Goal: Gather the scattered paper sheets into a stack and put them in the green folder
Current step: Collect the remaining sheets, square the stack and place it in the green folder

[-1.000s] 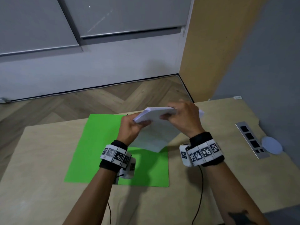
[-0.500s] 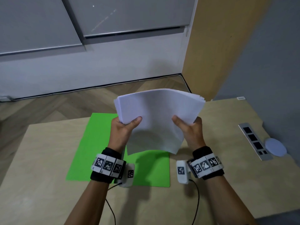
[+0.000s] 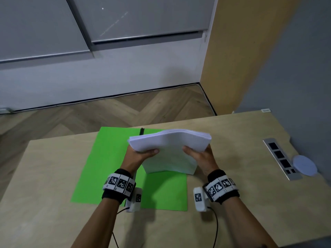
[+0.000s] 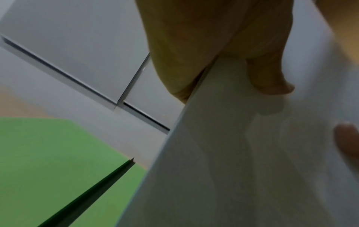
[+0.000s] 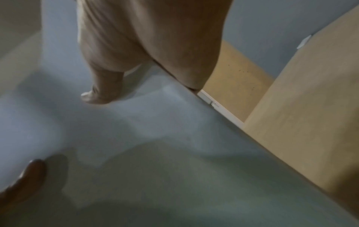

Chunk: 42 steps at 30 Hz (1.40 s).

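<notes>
A thick stack of white paper sheets (image 3: 170, 149) stands on its lower edge on the right half of the open green folder (image 3: 107, 158), its upper part bent away from me. My left hand (image 3: 141, 154) grips the stack's left side, thumb on the near face. My right hand (image 3: 198, 154) grips the right side the same way. The left wrist view shows the paper stack (image 4: 242, 153) under my thumb with the green folder (image 4: 58, 161) and its dark spine beside it. In the right wrist view the paper stack (image 5: 136, 145) fills the frame.
The folder lies open on a light wooden table (image 3: 241, 140). A grey socket strip (image 3: 281, 158) and a white round disc (image 3: 304, 167) sit at the table's right edge. Beyond the far edge are a wooden floor and a white wall.
One second ago the stack was tilted nearly flat; I raised it upright, and now it has come down onto the folder with its top bent away from me.
</notes>
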Motion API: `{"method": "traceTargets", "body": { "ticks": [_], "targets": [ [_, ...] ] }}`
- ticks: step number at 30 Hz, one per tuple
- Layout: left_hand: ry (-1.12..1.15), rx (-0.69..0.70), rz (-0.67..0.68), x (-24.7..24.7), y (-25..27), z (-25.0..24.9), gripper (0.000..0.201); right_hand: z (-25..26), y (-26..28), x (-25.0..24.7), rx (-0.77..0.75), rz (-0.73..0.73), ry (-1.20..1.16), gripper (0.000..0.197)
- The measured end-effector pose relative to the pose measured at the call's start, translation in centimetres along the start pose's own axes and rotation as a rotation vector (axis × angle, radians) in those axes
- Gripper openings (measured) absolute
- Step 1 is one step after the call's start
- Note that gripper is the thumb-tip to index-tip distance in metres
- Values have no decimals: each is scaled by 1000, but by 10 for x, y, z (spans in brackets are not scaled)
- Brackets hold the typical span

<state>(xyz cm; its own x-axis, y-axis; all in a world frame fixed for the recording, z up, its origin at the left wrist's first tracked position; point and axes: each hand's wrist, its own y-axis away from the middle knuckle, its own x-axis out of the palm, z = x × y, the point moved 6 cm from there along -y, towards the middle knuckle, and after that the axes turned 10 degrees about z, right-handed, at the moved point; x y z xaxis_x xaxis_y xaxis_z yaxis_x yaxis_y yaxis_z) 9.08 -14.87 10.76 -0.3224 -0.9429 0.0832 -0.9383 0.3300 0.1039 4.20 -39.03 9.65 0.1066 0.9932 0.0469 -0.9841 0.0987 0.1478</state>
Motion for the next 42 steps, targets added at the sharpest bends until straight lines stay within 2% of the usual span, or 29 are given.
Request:
{"method": "traceTargets", "body": {
  "ticks": [3, 6, 8, 10, 12, 16, 20, 23, 26, 29, 33, 36, 40, 42],
  "targets": [
    [-33, 103, -8, -1, 2, -23, 58, 21, 3, -2, -62, -29, -6, 19],
    [-19, 192, 21, -8, 6, -37, 49, 36, 4, -4, -118, 35, -35, 17],
    [25, 168, 36, -13, 9, -29, 54, 31, 6, -4, -100, 96, -61, 22],
    [42, 71, 42, -11, 11, -9, 71, 13, 6, -4, -38, 107, -93, 36],
    [40, 2, 49, -5, 12, 9, 79, -1, 5, -3, 10, 102, -119, 45],
    [-12, 12, 44, -2, 11, 8, 64, -1, 6, 0, -4, 107, -74, 40],
    [2, 120, 23, -5, 12, -16, 65, 18, 8, -2, -96, 72, -67, 35],
    [45, 169, 28, -10, 13, -26, 53, 26, 10, -1, -147, 112, -83, 32],
    [47, 85, 65, -11, 8, -13, 66, 11, 6, 2, -88, 127, -101, 29],
    [28, 4, 75, -9, 7, 8, 83, -7, 2, 4, -28, 103, -87, 40],
    [43, -38, 72, -12, 10, 23, 89, -15, 1, 5, -2, 100, -91, 49],
    [11, 1, 72, -10, 9, 12, 83, -4, 5, 6, -29, 95, -99, 37],
    [18, 102, 63, -13, 7, -8, 51, 16, 9, 4, -100, 71, -130, 32],
    [34, 76, 59, -16, 8, 1, 58, 10, 9, 6, -72, 98, -107, 37]
  ]
}}
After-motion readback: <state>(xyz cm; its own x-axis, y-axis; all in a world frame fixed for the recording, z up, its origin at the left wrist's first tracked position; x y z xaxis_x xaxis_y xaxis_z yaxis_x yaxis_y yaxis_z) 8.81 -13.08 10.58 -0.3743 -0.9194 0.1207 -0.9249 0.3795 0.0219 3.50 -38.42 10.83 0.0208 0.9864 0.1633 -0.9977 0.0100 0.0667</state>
